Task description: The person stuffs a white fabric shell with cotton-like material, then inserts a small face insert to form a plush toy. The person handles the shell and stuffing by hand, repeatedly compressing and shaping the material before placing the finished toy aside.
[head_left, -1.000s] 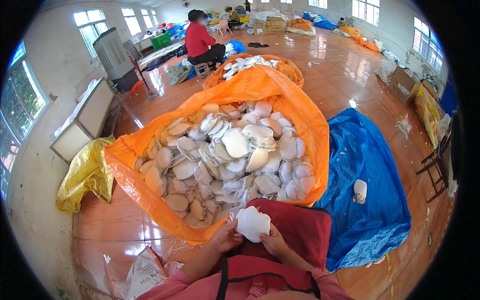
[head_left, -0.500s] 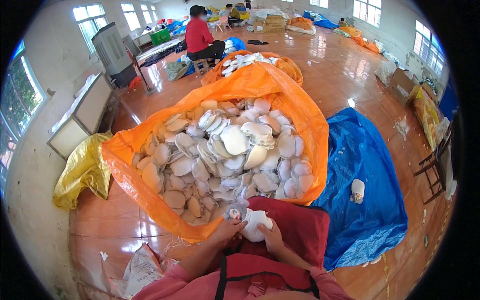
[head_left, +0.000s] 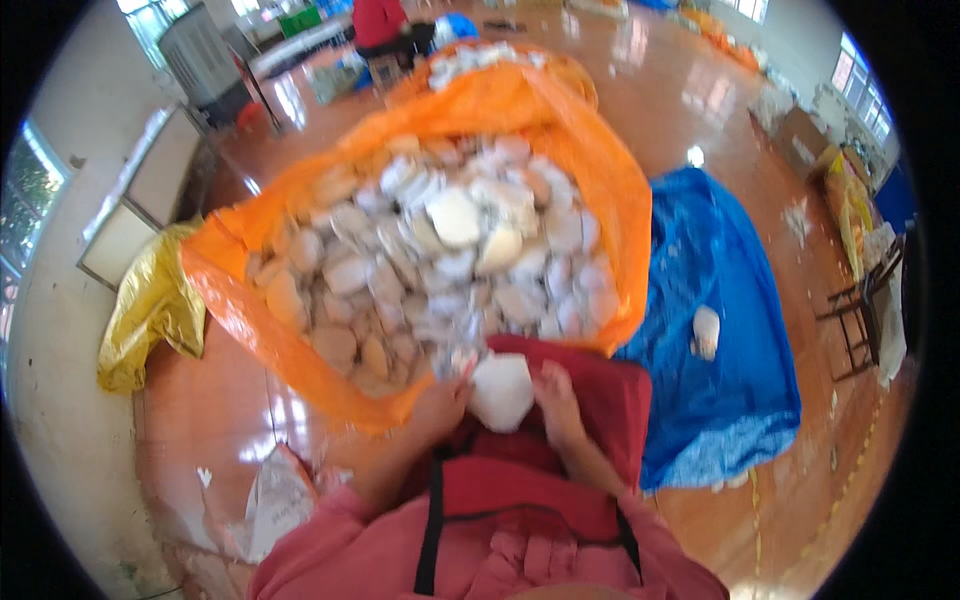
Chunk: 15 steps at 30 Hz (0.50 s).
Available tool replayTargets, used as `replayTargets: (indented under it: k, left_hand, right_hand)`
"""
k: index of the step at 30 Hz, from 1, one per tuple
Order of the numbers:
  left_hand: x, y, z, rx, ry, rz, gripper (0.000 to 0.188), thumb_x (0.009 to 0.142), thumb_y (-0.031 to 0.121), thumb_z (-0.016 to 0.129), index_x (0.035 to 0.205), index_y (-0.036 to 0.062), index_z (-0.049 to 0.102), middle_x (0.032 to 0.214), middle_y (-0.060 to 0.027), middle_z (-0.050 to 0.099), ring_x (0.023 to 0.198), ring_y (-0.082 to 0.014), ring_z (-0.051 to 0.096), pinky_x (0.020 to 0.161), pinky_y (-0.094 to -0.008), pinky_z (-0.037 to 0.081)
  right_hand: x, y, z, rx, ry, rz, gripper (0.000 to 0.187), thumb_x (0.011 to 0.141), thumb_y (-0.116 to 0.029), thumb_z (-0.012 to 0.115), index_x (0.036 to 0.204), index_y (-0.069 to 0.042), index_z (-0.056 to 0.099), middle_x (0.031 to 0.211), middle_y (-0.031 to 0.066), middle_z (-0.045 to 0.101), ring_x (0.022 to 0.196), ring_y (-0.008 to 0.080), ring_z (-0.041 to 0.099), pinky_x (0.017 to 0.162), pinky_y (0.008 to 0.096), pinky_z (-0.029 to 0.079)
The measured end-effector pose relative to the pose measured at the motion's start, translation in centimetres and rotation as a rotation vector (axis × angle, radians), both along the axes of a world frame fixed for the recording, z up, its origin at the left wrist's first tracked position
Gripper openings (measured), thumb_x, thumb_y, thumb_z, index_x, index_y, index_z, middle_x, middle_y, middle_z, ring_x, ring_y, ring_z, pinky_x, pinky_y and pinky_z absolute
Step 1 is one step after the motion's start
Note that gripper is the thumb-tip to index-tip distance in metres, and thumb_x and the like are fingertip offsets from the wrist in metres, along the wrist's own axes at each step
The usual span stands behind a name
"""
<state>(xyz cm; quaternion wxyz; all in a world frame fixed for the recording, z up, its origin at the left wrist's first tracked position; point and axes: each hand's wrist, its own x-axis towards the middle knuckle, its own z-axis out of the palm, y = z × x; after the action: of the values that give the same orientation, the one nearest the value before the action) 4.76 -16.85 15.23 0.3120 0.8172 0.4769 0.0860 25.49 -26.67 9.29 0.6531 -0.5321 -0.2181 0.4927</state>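
A doll with a grey-haired head and a rounded white padded body lies between my hands, above the dark red cloth over my lap. My left hand is closed on its left side, near the head, which is blurred. At the opposite edge of the white body, my right hand has bent fingers pinching the rim. Just beyond my hands, white padded pieces fill a large open orange sack. A similar small white-bodied doll rests on a blue sheet to the right.
A yellow sack lies at left beside a white panelled stand. A crumpled white bag is on the tiled floor at lower left. Farther off, a person in red sits on a stool. A dark wooden chair stands at right.
The view has tipped downward, so the surroundings sit higher. The doll's white body has turned and now shows a broader, flatter face between my hands.
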Motion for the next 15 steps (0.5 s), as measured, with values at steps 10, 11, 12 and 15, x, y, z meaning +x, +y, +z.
replayTargets:
  k: [10, 11, 12, 15]
  left_hand:
    - [3.4, -0.5, 5.7, 0.517, -0.248, -0.492, 0.013, 0.08, 0.016, 0.064, 0.092, 0.0099, 0.065, 0.088, -0.0034, 0.062, 0.076, -0.0259, 0.055, 0.07, -0.0396, 0.046]
    - [3.5, -0.5, 5.9, 0.519, -0.255, -0.527, 0.013, 0.078, 0.015, 0.065, 0.091, 0.0101, 0.065, 0.089, -0.0024, 0.062, 0.078, -0.0248, 0.055, 0.07, -0.0388, 0.046]
    - [3.7, -0.6, 6.3, 0.527, -0.231, -0.565, 0.015, 0.078, 0.014, 0.065, 0.092, 0.0102, 0.066, 0.09, -0.0022, 0.061, 0.079, -0.0248, 0.055, 0.07, -0.0383, 0.046]
    - [4.1, -0.6, 6.6, 0.548, -0.232, -0.614, 0.022, 0.075, 0.011, 0.066, 0.097, 0.0102, 0.067, 0.093, -0.002, 0.061, 0.084, -0.025, 0.054, 0.072, -0.0366, 0.046]
  right_hand:
    - [1.5, 1.3, 5.6, 0.167, -0.167, 0.29, 0.071, 0.089, -0.017, 0.069, 0.145, -0.001, 0.03, 0.135, 0.0161, 0.048, 0.123, 0.0217, 0.049, 0.104, 0.0337, 0.039]
    - [1.3, 1.4, 5.2, 0.144, -0.209, 0.264, 0.072, 0.088, -0.017, 0.07, 0.145, -0.001, 0.03, 0.135, 0.0163, 0.049, 0.121, 0.0217, 0.05, 0.104, 0.0337, 0.04]
    - [1.2, 1.5, 4.9, 0.132, -0.155, 0.237, 0.071, 0.089, -0.017, 0.07, 0.145, -0.001, 0.03, 0.134, 0.0157, 0.049, 0.12, 0.0216, 0.051, 0.103, 0.0337, 0.041]
    - [0.5, 1.7, 4.5, 0.131, 0.031, 0.136, 0.068, 0.09, -0.016, 0.069, 0.144, -0.001, 0.032, 0.132, 0.0135, 0.052, 0.118, 0.0211, 0.053, 0.101, 0.0338, 0.043]
